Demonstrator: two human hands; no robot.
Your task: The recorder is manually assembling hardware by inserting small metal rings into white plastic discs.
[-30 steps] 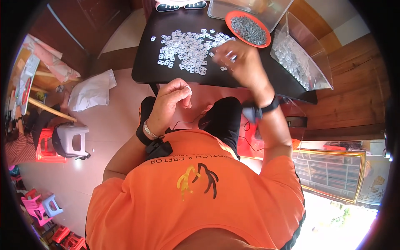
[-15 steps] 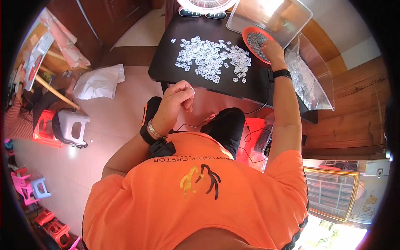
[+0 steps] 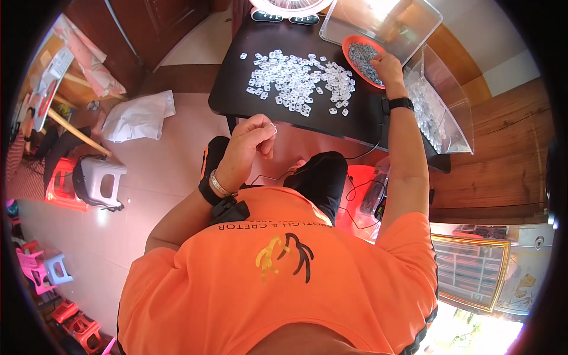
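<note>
My left hand (image 3: 253,142) is raised in front of the table's near edge, thumb and forefinger pinched on a small white plastic piece that barely shows between the fingertips. My right hand (image 3: 388,70) reaches into a red-orange bowl (image 3: 345,52) at the back right of the table. Many small grey metal pieces (image 3: 362,58) fill that bowl, too fine to tell their kind. The right fingers are bent together and pointing down at them; whatever is between them is hidden. Between the hands lies a spread pile of small white plastic pieces with holes (image 3: 287,80).
Right of the bowl, a clear plastic bin (image 3: 447,112) holds many translucent pieces. A clear lid or tray (image 3: 408,29) leans behind the bowl. A pink fan (image 3: 290,7) stands at the dark table's (image 3: 228,97) far edge. Another person (image 3: 29,165) sits at far left, near stools (image 3: 106,177).
My right hand has shifted slightly in the bowl, and its fingers now show more plainly over the grey pieces. The left hand keeps its pinch and has hardly moved.
</note>
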